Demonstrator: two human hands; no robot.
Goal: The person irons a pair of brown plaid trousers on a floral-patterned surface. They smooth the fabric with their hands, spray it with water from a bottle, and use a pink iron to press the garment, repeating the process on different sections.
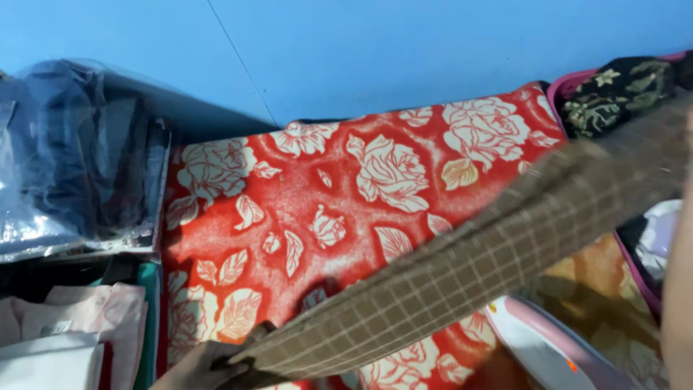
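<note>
From the head camera we see our left hand (198,367) at the bottom edge of the view, fingers closed around one end of a brown checked cloth (476,260). The cloth runs from that grip up and to the right in a long, taut band, rising toward the upper right corner, where its far end blurs. Our right hand itself does not show; only a blurred strip of arm (678,289) lies along the right edge, so we cannot tell how that hand is set or whether it carries the other end, though the stretch of the cloth suggests to us that it does.

We judge the step in hand to be the spreading or straightening of the cloth over the surface. The next move would call for keeping both ends level and the weave free of twist as it comes down flat.

Under the cloth and beyond our left hand lies a red blanket with pale rose print (303,209), serving as the working surface. Just right of our left hand, below the cloth, sits a white and pink clothes iron (548,347). Left of that hand are folded pale garments (65,332), and farther up on that side a clear plastic bag of dark clothes (72,159). At the far right, past the cloth, we see a dark floral fabric (613,90). Behind everything stands a blue wall (397,50).
</note>
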